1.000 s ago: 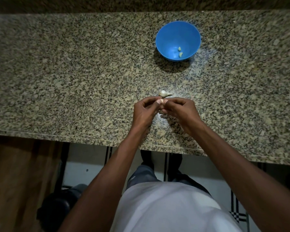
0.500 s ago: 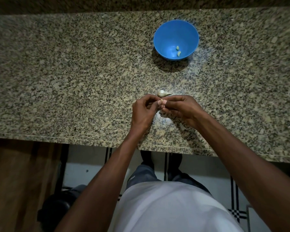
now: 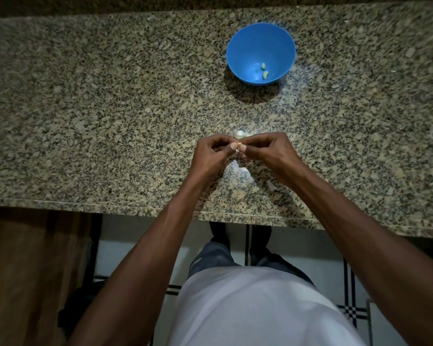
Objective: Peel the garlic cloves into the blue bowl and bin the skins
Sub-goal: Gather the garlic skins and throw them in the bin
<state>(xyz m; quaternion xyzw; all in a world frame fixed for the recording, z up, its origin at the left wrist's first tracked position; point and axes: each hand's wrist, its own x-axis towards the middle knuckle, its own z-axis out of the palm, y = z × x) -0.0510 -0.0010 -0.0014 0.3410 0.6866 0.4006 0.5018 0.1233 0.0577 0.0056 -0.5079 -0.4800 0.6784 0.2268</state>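
Your left hand (image 3: 211,152) and right hand (image 3: 270,152) still pinch what looks like a garlic clove (image 3: 239,145) at frame centre; peeling continues, blue bowl (image 3: 238,46) unchanged.

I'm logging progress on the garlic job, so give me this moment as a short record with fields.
surface: granite counter
bowl: blue bowl, upright, beyond the hands
in bowl: two peeled cloves
left hand: pinches a clove at the fingertips
right hand: pinches the same clove from the other side
on counter: another garlic piece just beyond the fingertips
skins: pale scraps near the right wrist
bin: not in view
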